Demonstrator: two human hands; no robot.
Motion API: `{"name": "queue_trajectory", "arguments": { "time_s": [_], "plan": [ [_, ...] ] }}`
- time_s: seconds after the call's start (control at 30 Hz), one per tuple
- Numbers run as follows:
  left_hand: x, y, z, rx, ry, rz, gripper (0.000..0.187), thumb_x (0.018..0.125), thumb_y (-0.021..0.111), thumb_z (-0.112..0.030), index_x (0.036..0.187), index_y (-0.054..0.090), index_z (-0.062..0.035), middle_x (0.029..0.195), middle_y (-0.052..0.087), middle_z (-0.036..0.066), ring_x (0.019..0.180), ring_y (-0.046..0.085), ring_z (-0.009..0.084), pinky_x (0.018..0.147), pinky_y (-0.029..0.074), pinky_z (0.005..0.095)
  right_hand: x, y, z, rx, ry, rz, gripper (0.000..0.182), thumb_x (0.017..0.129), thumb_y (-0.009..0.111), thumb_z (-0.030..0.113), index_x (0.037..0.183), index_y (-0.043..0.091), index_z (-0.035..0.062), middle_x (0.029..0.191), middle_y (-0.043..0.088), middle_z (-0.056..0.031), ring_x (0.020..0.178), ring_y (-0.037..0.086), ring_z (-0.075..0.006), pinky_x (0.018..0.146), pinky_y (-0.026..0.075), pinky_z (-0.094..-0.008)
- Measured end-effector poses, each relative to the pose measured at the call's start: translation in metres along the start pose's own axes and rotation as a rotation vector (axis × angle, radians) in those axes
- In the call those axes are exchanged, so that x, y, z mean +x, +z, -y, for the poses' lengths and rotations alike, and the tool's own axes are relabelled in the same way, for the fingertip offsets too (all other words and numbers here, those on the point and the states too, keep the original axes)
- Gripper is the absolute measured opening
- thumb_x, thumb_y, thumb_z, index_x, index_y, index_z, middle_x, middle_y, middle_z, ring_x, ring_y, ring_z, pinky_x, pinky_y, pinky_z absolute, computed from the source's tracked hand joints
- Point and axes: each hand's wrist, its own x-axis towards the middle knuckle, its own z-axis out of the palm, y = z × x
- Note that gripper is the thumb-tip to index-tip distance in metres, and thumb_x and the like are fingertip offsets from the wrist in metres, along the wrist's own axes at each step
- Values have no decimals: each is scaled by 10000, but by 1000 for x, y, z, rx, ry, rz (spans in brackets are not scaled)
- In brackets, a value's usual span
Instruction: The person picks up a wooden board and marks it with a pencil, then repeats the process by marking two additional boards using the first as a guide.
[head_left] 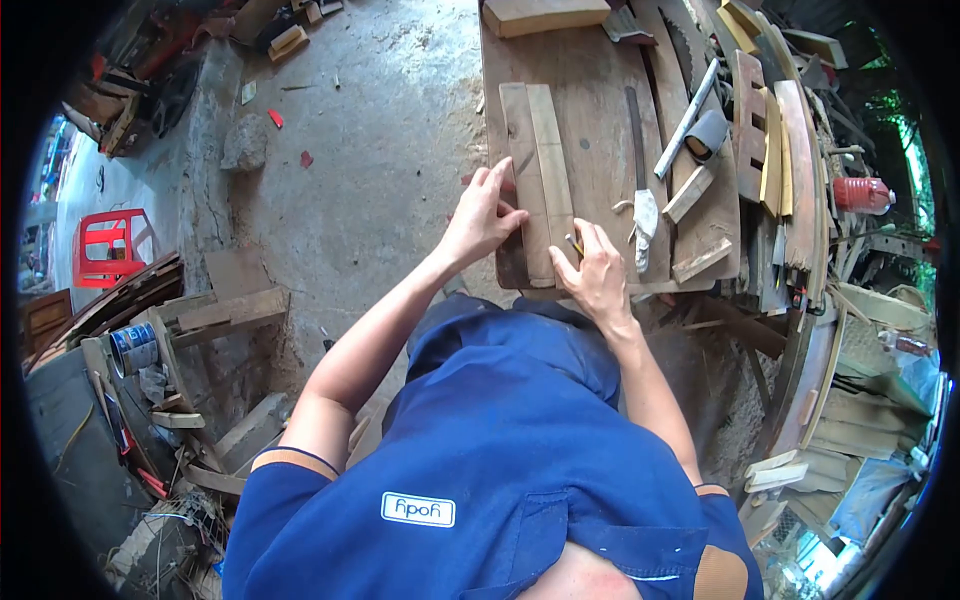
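Two narrow wooden strips (pixel 548 150) lie side by side on a worn wooden bench (pixel 590 80), lengthwise away from me. My left hand (pixel 485 215) is at the left edge of the strips, its fingers extended and its thumb pointing towards the wood. In my right hand (pixel 597 270) is a pencil (pixel 573 243), pinched between thumb and fingers over the near end of the right strip. Right of the strips rests a hand tool (pixel 643 225) with a long dark blade and a pale wrapped handle.
Further right on the bench are a pale rod (pixel 687 118), a dark cup-like piece (pixel 707 135) and small wood blocks (pixel 690 193). Stacked boards (pixel 795 150) and a red bottle (pixel 862 196) stand beyond. A red plastic stool (pixel 108 247) and scrap wood (pixel 230 315) are at left.
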Motion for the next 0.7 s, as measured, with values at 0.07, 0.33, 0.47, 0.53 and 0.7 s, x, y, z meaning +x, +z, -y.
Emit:
{"name": "queue_trajectory", "arguments": {
  "time_s": [0.07, 0.33, 0.47, 0.53, 0.7],
  "plan": [
    [0, 0, 1, -8, 4, 5, 791, 831, 765, -19, 1507, 355, 0, 1170, 552, 169, 857, 708, 197, 790, 583, 310, 1, 1, -6, -1, -31, 0, 496, 874, 726, 229, 1251, 569, -53, 1092, 629, -261, 962, 661, -447, 807, 552, -466],
    [1, -2, 0, 8, -1, 25, 805, 846, 771, -52, 1524, 339, -8, 1196, 542, 159, 881, 704, 188, 816, 582, 311, -1, -37, -2, -34, -4, 314, 623, 895, 715, 225, 1418, 468, -6, 1221, 610, -217, 1049, 655, -420, 871, 553, -462],
    [0, -2, 1, 15, 7, 26, 804, 851, 769, -60, 1527, 338, -8, 1202, 539, 161, 886, 703, 188, 816, 585, 310, -11, -49, 0, -96, -29, 430, 762, 849, 764, 193, 1490, 385, 34, 1271, 580, -167, 1057, 659, -396, 862, 564, -452],
    [0, -2, 2, 13, 8, 26, 806, 851, 770, -61, 1528, 336, -8, 1203, 538, 160, 886, 703, 188, 815, 586, 310, -15, -46, -1, -115, -52, 406, 859, 791, 810, 150, 1511, 352, 52, 1272, 562, -146, 1055, 661, -377, 854, 571, -443],
    [0, -2, 3, 9, 2, 34, 811, 851, 770, -66, 1530, 330, -9, 1203, 537, 160, 886, 704, 190, 813, 586, 310, -16, -41, -1, -149, -73, 360, 873, 778, 810, 111, 1517, 347, 69, 1244, 564, -139, 1028, 665, -377, 838, 577, -444]
  ]
}}
